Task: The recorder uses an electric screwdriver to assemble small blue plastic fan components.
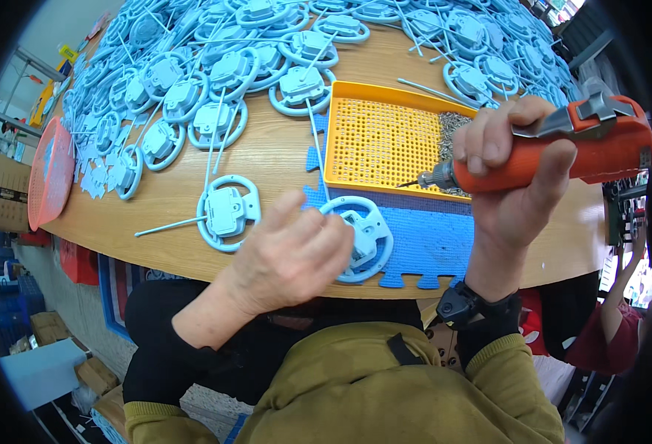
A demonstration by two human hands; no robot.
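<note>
My right hand point(515, 177) is wrapped round an orange power screwdriver point(600, 140), raised over the right end of the yellow tray. Its thin bit points left, above the tray's near edge. With fingers curled, my left hand point(289, 255) grips the left side of a light-blue toy steering wheel point(370, 240); the fingertips are hidden. That wheel rests on a blue foam mat point(433, 244). Just left of the hand, another toy steering wheel point(226, 211) lies on the wooden table, a thin rod sticking out to its left.
The yellow tray point(329, 140) has a perforated floor and a heap of small screws point(455, 126) at its right. Many light-blue wheels point(163, 78) with rods pile across the table's far side. A pink basket point(50, 174) stands at the left edge. Another person's arm point(622, 311) shows at far right.
</note>
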